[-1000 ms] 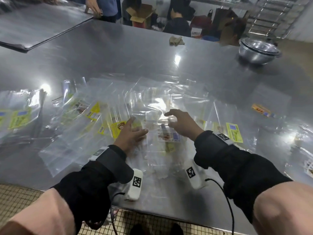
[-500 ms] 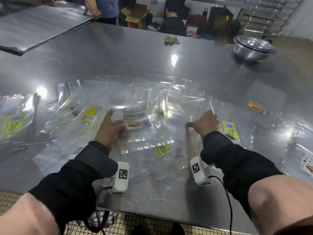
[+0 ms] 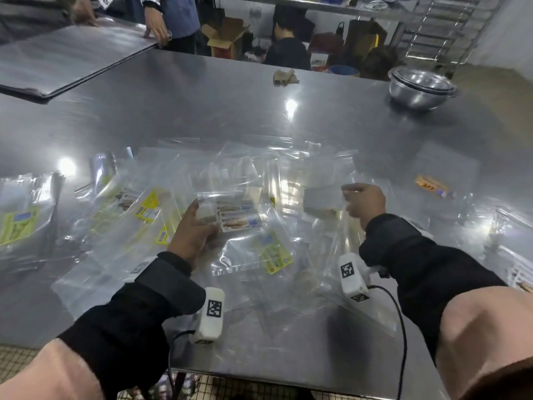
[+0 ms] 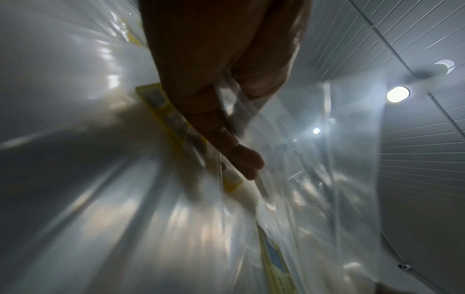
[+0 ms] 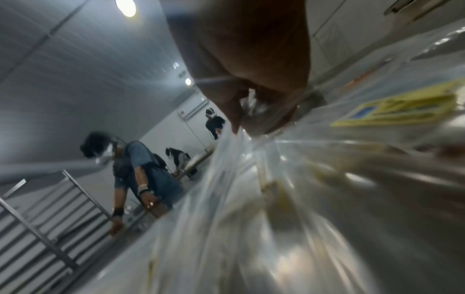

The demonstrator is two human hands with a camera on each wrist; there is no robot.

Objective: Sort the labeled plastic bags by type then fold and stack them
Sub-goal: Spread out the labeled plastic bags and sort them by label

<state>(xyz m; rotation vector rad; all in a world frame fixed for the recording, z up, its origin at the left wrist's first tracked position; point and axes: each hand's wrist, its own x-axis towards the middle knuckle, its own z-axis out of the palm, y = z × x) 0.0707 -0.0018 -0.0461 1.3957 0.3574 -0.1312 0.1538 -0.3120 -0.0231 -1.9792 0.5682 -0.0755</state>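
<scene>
We see the left hand (image 3: 193, 232) pinching a labeled bag (image 3: 233, 226), long axis 9-to-3. Right hand (image 3: 364, 202) grips a clear bag (image 3: 340, 241). Steel bench (image 3: 202, 105); bowls (image 3: 421, 86) at 1 o'clock.

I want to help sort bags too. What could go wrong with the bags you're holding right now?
1. The left hand holds a white-label bag above loose yellow-label bags; a wrong one might cling and come along.
2. The right hand pinches a clear bag by one edge; the slick plastic may slip from that grip.
</scene>
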